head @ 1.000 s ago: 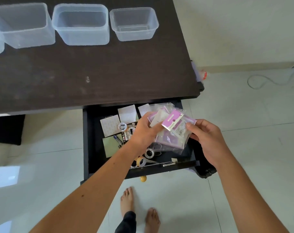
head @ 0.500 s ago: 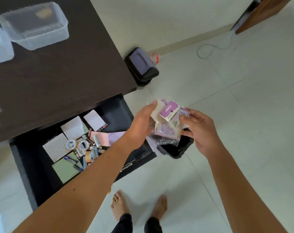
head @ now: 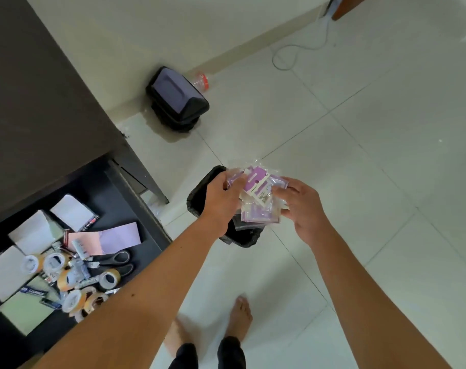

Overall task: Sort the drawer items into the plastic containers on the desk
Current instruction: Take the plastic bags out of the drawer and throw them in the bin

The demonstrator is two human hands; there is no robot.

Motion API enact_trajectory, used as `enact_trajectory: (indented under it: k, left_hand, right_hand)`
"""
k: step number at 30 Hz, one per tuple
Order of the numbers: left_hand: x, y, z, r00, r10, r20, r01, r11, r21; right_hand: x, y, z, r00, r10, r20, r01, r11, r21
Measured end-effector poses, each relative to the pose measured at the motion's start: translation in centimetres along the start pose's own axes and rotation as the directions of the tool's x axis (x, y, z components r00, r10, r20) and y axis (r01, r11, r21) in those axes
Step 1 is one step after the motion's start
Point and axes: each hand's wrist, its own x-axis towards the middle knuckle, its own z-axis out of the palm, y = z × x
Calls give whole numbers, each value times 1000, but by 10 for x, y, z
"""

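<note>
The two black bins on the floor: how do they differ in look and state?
The far bin by the wall is closed with a domed swing lid; the near bin under the hands is open, with no lid showing. The far bin stands in full view; the near bin is partly hidden by the left hand and the plastic packets. Both are black and stand on the tile floor.

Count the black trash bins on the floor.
2. A lidded bin stands beside the desk; an open, bag-lined bin sits below the left hand and right hand, partly hidden by them and their packets. None seems hidden.
</note>
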Motion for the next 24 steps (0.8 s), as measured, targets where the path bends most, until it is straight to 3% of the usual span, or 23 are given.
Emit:
enact_trajectory:
  k: [7, 16, 24]
  left_hand:
    - [34, -51, 9, 979, -88, -185, 86, 996, -23]
    - [69, -98, -2, 952, -76, -298, 98, 993, 59]
    - [75, -126, -14, 904, -174, -391, 204, 978, 36]
  right_hand:
    - [58, 51, -6, 997, 60, 42, -56, 995, -83]
    - [110, 102, 3, 994, 54, 97, -29, 970, -242]
    - [114, 122, -3, 997, 18, 75, 1, 969, -248]
